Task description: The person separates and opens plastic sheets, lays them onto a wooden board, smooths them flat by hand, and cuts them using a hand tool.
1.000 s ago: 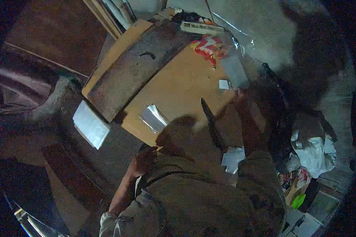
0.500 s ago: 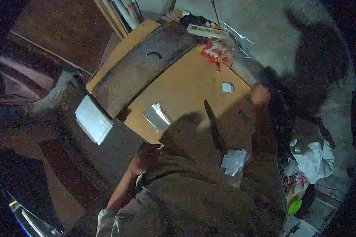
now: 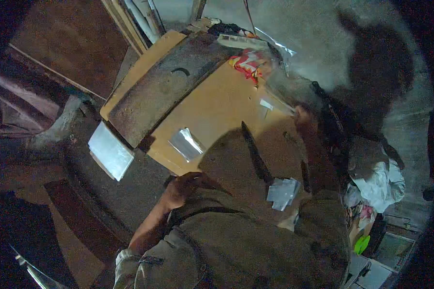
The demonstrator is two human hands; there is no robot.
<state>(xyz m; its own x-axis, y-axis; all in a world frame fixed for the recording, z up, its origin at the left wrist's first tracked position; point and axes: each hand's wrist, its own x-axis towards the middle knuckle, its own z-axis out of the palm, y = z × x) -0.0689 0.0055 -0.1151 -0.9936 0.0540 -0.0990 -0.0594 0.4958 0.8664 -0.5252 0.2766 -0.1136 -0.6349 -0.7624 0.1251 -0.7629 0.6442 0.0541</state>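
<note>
My left hand (image 3: 182,189) lies at the near corner of a tan board (image 3: 205,108), against the dark cloth over my lap. Its fingers stretch to the right into shadow, with nothing visible in them. Over by the board's right edge, my right hand (image 3: 305,120) is dim and smeared, so its grip is unclear. A small white piece (image 3: 265,103) lies to its left. Clear plastic sleeves (image 3: 186,144) rest on the board above my left hand. More clear sleeves (image 3: 283,193) lie nearer my body, in my shadow. A long dark blade-like strip (image 3: 255,151) lies between the hands.
A worn dark plank (image 3: 166,86) crosses the board's far side. A stack of white sheets (image 3: 111,150) sits to the left. At the back are a red and yellow wrapper (image 3: 248,65) and a pale strip (image 3: 241,41). White bags (image 3: 378,185) lie at right.
My right hand has moved down and left along the board's right edge. My left hand has shifted slightly right, its fingers stretching further over the cloth. The view has shifted a little.
</note>
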